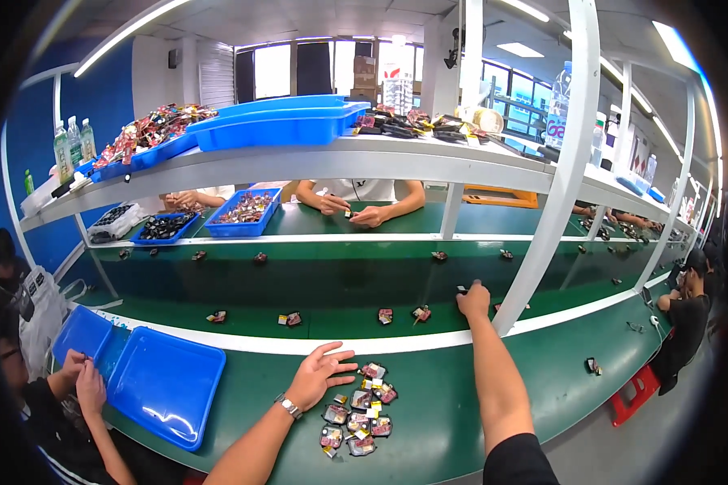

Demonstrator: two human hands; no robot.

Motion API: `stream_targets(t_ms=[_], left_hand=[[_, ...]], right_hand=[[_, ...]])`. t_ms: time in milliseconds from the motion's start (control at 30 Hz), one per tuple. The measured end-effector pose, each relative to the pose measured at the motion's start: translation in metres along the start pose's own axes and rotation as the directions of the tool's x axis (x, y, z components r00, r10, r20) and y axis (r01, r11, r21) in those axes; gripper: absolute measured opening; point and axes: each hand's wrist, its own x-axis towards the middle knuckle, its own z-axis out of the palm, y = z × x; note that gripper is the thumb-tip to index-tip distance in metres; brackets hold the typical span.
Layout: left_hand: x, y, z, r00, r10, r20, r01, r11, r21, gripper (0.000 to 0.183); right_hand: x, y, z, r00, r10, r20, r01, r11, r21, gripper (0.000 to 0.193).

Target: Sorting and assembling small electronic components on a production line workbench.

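Observation:
My left hand (319, 378) is spread open over the near green worktop, with a metal-banded watch on the wrist. Beside its fingertips lies a loose cluster of small electronic modules (359, 422), black-edged with red, silver and yellow parts. Reaching across the white rail, my right hand (474, 301) is over the green conveyor belt (332, 279). Its fingers are closed on a small dark electronic module (462, 288), mostly hidden by the hand. Similar modules lie spaced along the belt, among them one (421, 314) left of my right hand and another (385, 316) farther left.
A white upright post (546, 174) stands right of my right forearm. Blue trays (168, 388) lie at the left by a co-worker's hands (85, 380). Opposite, another person's hands (352, 212) hold a small part. The overhead shelf (299, 164) carries blue trays and modules.

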Motion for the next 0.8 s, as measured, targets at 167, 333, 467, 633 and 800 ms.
stream_targets(t_ms=[167,333,467,633,800], left_hand=[[-0.002,-0.002,-0.005,1.000,-0.012,0.010,0.012,0.999,0.046,0.040],[0.000,-0.010,-0.017,0.999,-0.028,0.044,0.027,0.999,0.025,0.038],[0.000,-0.013,-0.024,0.983,-0.105,0.152,0.116,0.991,-0.067,0.042],[0.000,-0.012,-0.024,0.985,-0.120,0.126,0.116,0.993,0.038,0.033],[-0.008,0.000,-0.015,0.989,-0.131,0.071,0.129,0.991,0.026,0.035]], right_hand=[[-0.060,-0.059,-0.038,0.918,-0.397,-0.015,0.328,0.736,0.593,0.057],[-0.168,-0.126,-0.103,0.640,-0.767,0.055,0.354,0.357,0.864,0.062],[-0.216,-0.149,-0.118,0.459,-0.880,0.125,0.458,0.355,0.815,0.061],[-0.218,-0.142,-0.123,0.405,-0.895,0.186,0.496,0.386,0.778,0.064],[-0.196,-0.134,-0.102,0.379,-0.922,0.086,0.508,0.284,0.813,0.066]])
